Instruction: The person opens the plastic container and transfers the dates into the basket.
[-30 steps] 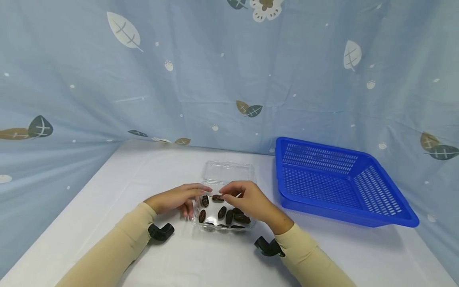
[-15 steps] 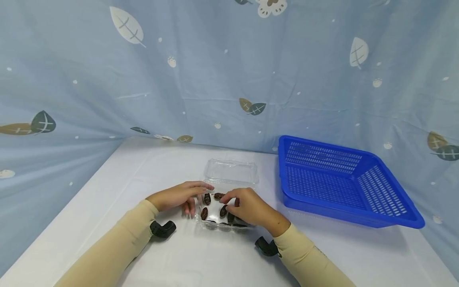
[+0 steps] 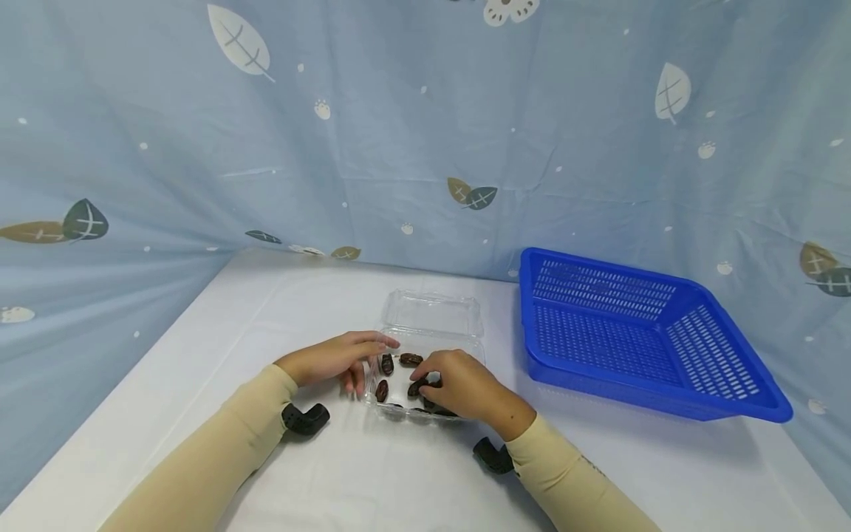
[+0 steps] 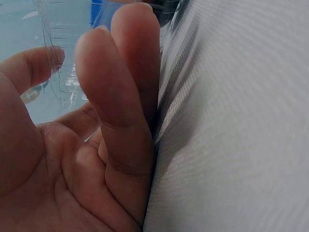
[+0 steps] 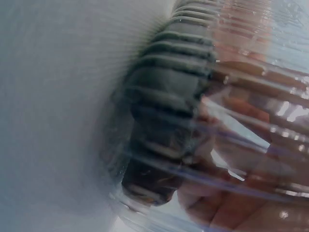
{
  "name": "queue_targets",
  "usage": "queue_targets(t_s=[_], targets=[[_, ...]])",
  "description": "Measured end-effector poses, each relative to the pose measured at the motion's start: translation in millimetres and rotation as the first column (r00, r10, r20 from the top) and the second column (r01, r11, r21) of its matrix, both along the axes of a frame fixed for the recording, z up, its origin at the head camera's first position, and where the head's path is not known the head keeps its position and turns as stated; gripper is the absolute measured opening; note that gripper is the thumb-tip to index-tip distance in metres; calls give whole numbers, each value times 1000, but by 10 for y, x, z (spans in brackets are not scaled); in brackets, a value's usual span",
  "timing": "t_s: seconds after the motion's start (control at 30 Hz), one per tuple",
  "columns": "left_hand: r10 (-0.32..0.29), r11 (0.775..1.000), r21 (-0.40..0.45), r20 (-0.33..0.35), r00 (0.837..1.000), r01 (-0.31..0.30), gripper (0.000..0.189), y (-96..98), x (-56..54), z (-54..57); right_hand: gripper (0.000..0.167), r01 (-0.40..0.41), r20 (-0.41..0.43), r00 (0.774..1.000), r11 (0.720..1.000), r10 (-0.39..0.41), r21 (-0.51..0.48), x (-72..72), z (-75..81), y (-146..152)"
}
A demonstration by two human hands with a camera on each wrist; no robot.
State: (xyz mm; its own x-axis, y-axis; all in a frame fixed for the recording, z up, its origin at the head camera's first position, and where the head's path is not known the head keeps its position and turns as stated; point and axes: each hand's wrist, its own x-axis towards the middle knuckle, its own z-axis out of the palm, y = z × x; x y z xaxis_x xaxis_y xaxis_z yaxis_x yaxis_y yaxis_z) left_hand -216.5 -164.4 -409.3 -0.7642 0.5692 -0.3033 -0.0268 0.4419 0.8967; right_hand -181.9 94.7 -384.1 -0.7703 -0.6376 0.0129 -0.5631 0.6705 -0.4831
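Note:
A clear plastic clamshell box [image 3: 470,346] lies with its lid folded back, several dark brown dates [image 3: 388,364] inside. My left hand [image 3: 335,360] rests against its left side, one finger reaching over the rim and the lower fingers on the cloth. In the left wrist view, a fingertip touches the clear plastic wall [image 4: 67,34]. My right hand [image 3: 472,388] reaches into the box and pinches a date [image 3: 416,389] between thumb and finger; its knuckles hide part of the dates on the right. Other dates [image 5: 159,135] show dark through ridged plastic in the right wrist view.
To the right stands a blue perforated plastic basket [image 3: 645,401]. A white cloth [image 3: 372,480] covers the table, and a blue patterned curtain [image 3: 372,133] hangs behind. A black camera mount sits on each wrist [image 3: 306,420].
The right hand has left a date near the box's back edge, moved toward the front and taken hold of another date. The left hand stays against the box; the view has shifted slightly.

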Motion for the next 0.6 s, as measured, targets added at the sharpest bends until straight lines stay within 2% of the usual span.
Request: queue_targets(t_s=[0.3, 0.6], targets=[[16, 1000, 13, 17, 1000, -16, 45, -4, -5, 4, 19, 44, -28, 999, 997, -43, 66, 2, -7, -28], [12, 1000, 14, 11, 1000, -13, 45, 13, -6, -6, 11, 73, -19, 997, 995, -72, 72, 19, -9, -26]])
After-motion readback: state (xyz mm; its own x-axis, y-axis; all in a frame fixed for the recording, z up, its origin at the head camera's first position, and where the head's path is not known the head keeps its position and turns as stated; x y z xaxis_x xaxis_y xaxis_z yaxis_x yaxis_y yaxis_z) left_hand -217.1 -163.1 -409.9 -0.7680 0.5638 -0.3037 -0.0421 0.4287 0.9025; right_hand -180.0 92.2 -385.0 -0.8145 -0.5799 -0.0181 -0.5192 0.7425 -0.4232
